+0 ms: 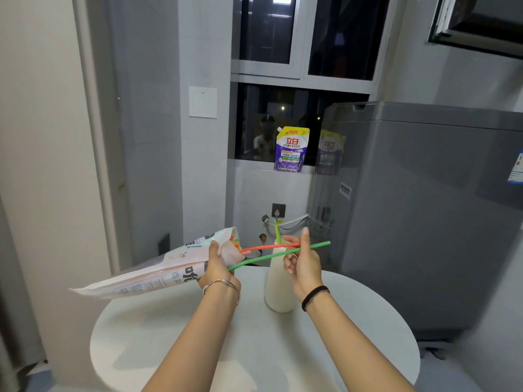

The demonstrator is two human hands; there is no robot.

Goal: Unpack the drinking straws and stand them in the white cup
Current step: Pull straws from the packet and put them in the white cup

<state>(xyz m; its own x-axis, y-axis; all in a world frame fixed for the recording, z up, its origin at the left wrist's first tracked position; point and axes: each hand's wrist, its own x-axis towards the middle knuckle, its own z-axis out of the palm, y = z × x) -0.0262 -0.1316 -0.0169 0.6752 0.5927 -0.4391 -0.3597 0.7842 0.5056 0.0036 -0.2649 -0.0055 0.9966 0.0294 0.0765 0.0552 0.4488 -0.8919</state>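
Fingers (304, 237) of the right hand (304, 264) pinch a green straw (319, 245) and red straw (263, 247) lying crosswise just over the white cup (278, 292); left hand (218, 267) grips the bag (158, 271).

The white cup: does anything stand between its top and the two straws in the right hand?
Nothing visible does. The right hand pinches the red straw and the green straw by the top of the white cup, where a yellow-green straw already stands. The red straw's other end reaches the bag.

Green straw (278, 255), red straw (268, 246), white cup (278, 290)
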